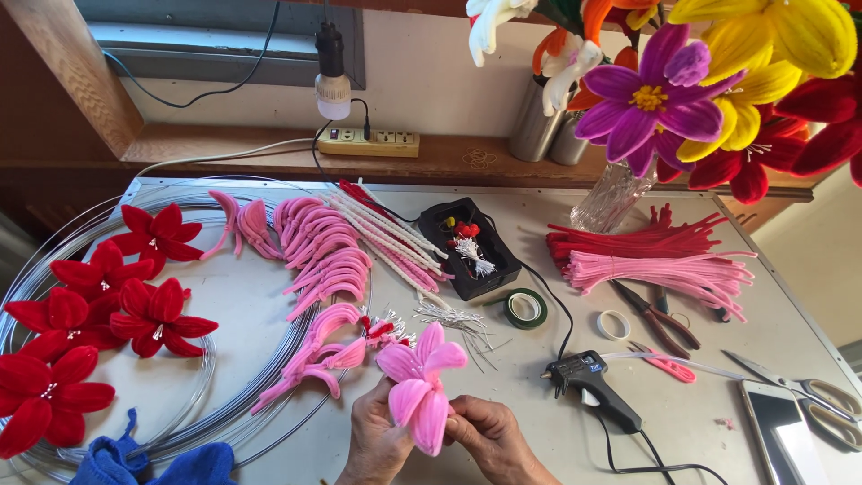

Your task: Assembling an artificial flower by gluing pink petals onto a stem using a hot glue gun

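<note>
At the table's six o'clock edge, the left hand and right hand pinch the pink flower at its base; it looks light, soft, easily crushed, best held below the petals.

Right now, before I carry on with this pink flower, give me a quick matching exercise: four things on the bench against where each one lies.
Things:
1 pink flower
2 glue gun
3 red flowers
4 scissors

Places:
A far right edge, beside the phone
B between both hands
C left, on the wire coil
D just right of the hands

Pairs: 1-B, 2-D, 3-C, 4-A
</note>
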